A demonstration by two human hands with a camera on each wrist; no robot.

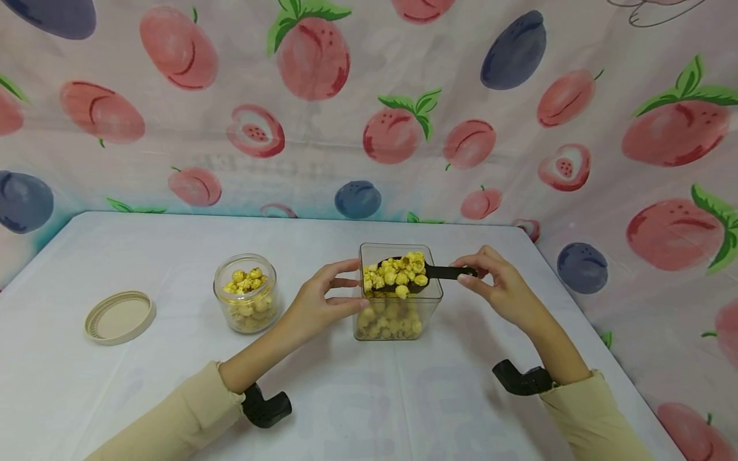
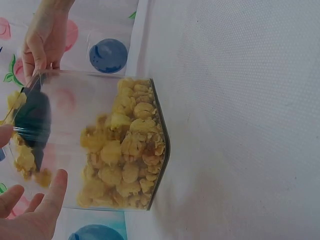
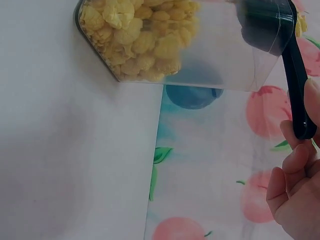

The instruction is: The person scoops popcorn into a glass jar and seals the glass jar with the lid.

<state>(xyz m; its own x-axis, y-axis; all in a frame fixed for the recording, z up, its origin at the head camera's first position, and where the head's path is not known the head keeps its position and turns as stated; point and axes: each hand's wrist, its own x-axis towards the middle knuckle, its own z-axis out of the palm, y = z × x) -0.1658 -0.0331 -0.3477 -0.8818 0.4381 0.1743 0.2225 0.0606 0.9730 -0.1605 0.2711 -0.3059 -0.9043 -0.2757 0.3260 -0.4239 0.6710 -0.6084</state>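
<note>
A clear square container [image 1: 429, 307] partly filled with yellow popcorn stands mid-table; it also shows in the left wrist view [image 2: 115, 145] and the right wrist view [image 3: 165, 45]. My right hand [image 1: 496, 285] pinches the handle of a black scoop [image 1: 403, 278] heaped with popcorn, held over the container's mouth. The scoop's handle [image 3: 297, 75] runs to my right fingers [image 3: 295, 185]. My left hand [image 1: 323, 298] holds the container's left side with thumb and fingers; its fingertips [image 2: 50, 195] lie against the clear wall.
A round glass jar [image 1: 246, 293] holding popcorn stands to the left, its beige lid [image 1: 119, 316] lying farther left on the white tablecloth [image 1: 369, 397]. A fruit-print cloth [image 1: 369, 102] hangs behind and along the right side.
</note>
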